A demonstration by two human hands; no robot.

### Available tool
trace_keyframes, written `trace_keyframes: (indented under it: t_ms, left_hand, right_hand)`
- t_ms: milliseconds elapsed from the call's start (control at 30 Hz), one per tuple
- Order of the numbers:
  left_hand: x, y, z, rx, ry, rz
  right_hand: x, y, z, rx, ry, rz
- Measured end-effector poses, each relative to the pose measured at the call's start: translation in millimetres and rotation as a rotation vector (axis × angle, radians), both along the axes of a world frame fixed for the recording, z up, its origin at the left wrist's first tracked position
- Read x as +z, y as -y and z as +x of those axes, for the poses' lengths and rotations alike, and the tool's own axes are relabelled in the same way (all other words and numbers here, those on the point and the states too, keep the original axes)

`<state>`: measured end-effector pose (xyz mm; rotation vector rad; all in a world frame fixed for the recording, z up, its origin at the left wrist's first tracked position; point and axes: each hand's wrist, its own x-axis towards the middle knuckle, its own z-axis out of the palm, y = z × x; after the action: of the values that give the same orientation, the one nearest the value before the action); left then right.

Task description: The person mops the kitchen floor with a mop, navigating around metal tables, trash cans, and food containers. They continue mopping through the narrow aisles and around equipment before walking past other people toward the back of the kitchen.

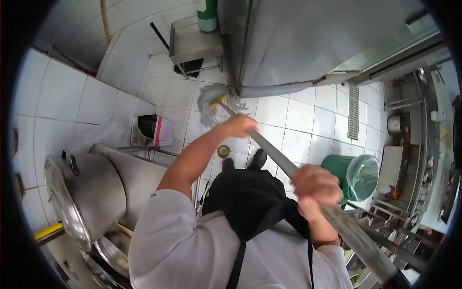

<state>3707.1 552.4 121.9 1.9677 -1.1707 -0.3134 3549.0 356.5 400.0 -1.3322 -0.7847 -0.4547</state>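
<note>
A long-handled mop [272, 149] runs diagonally across my body, its grey string head [207, 108] lying on the white tiled floor with a yellow clamp showing. Lower on the pole, my left hand [240, 126] is wrapped round it with the arm stretched forward. My right hand [317, 185] grips the same pole higher up, near my chest, and is slightly blurred. The strands lie beside the bottom corner of a large stainless steel cabinet [313, 43].
A round floor drain [224, 151] lies by my shoes, a long grate [353, 111] farther right. A green bin [334, 168] with a clear liner stands right. Left are a large pot [96, 192] and a cut-open tin [163, 131]. A small metal stand [195, 41] is ahead.
</note>
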Motion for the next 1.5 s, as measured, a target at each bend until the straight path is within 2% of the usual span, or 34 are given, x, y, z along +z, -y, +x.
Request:
trace_keyframes:
  t_ms: [67, 133, 167, 267, 367, 467, 533, 600, 667, 767, 833, 933, 967, 1033, 1200, 1267, 1333, 1433, 1500]
  left_hand:
    - [-42, -20, 22, 0.105, 0.010, -0.026]
    - [-65, -36, 22, 0.378, 0.062, -0.021]
    - [-73, -37, 20, 0.513, 0.089, -0.020]
    - [-53, -29, 2, 0.472, 0.002, -0.046]
    - [-16, 4, -34, 0.508, -0.059, -0.039]
    - [8, 35, -73, 0.420, -0.100, -0.110]
    - [21, 58, -107, 0.318, -0.154, -0.138]
    - [23, 83, -144, 0.186, -0.296, -0.219]
    - [43, 104, -174, -0.002, -0.322, -0.304]
    - [55, 130, -200, -0.320, -0.456, -0.209]
    - [59, 136, -198, -0.453, -0.397, -0.181]
    - [52, 147, -189, -0.638, -0.300, -0.125]
    - [49, 151, -186, -0.680, -0.276, -0.133]
    - [43, 158, -174, -0.743, -0.176, -0.124]
    - [15, 155, -120, -0.625, -0.140, -0.014]
    - [-9, 159, -96, -0.517, -0.125, 0.020]
    - [-29, 164, -75, -0.408, -0.112, 0.005]
    - [-46, 178, -61, -0.283, -0.030, 0.057]
    - [-48, 189, -72, -0.286, -0.022, 0.123]
  right_hand:
    - [-29, -22, -3, -0.108, -0.123, -0.085]
    - [-58, -37, -6, -0.145, -0.176, -0.235]
    - [-63, -41, -12, -0.159, -0.200, -0.216]
    - [-58, -41, -25, -0.188, -0.279, -0.151]
    - [-1, -20, -34, -0.216, -0.358, -0.112]
    - [56, -1, -50, -0.277, -0.380, -0.163]
    - [84, 7, -66, -0.301, -0.300, -0.155]
    - [102, 17, -85, -0.228, -0.237, -0.115]
    - [118, 29, -102, -0.135, -0.214, -0.154]
    - [128, 42, -124, 0.016, -0.218, -0.138]
    - [130, 46, -138, 0.039, -0.235, -0.166]
    - [113, 33, -174, -0.282, -0.170, -0.092]
    - [101, 24, -185, -0.442, -0.115, 0.011]
    - [88, 27, -189, -0.439, -0.064, -0.023]
    - [35, 27, -176, -0.440, 0.050, -0.043]
    - [0, 23, -163, -0.541, 0.112, 0.030]
    - [-23, 15, -148, -0.740, 0.016, 0.008]
    - [-50, 25, -156, -0.818, -0.211, -0.064]
    - [-42, 34, -170, -0.854, -0.302, -0.072]
